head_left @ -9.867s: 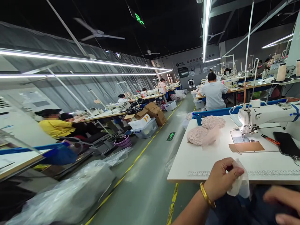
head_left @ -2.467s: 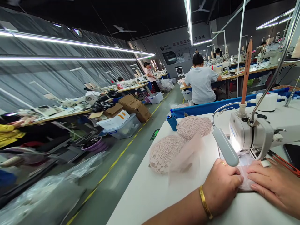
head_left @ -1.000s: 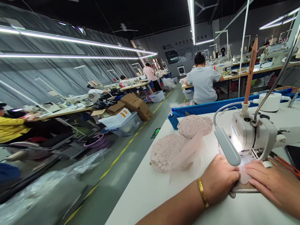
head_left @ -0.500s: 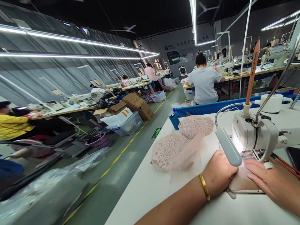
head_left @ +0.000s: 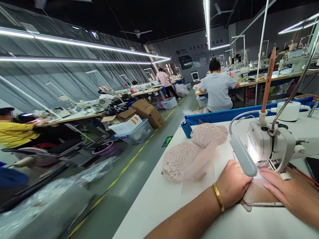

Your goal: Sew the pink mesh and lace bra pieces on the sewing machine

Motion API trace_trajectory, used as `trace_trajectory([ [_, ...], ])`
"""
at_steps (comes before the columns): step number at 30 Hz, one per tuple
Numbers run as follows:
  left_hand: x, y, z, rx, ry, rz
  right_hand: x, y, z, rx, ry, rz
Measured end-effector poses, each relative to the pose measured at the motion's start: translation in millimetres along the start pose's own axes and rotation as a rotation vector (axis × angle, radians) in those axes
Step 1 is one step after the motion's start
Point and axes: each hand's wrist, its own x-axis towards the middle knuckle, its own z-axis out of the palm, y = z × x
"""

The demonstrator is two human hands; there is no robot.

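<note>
Under the lamp of a white sewing machine (head_left: 264, 139), a piece of sheer beige fabric (head_left: 260, 191) lies on the machine bed. My left hand (head_left: 233, 182), with a gold bracelet at the wrist, is closed at the fabric's left edge, its fingertips partly hidden. Flat on the fabric's right side rests my right hand (head_left: 286, 189), fingers stretched toward the needle area. The grey lamp head (head_left: 243, 156) hides part of the sewing spot. Left of my hands lie two beige lace cups (head_left: 180, 161), with sheer mesh (head_left: 199, 162) trailing from them.
A blue thread spool (head_left: 186, 129) stands at the table's far left corner. A pencil (head_left: 269, 79) sticks up from the machine top. A phone (head_left: 312, 167) lies at the right. Beyond a blue cloth strip (head_left: 224, 114), a person (head_left: 216, 88) sits at another machine.
The camera view has shifted very slightly. Both hands stay at almost the same place on the fabric. In the background, the standing person in pink has changed posture a little.
</note>
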Motion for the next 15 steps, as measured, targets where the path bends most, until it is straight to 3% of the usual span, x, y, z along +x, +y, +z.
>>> trace_trajectory([
  [9, -0.7, 1.5, -1.3, -0.023, 0.006, -0.021, -0.8, 0.8, 1.6, 0.098, 0.061, 0.023],
  [15, 1.9, 3.8, -10.2, 0.047, 0.024, -0.179, 0.1, 1.2, -3.6, 0.061, 0.056, 0.004],
])
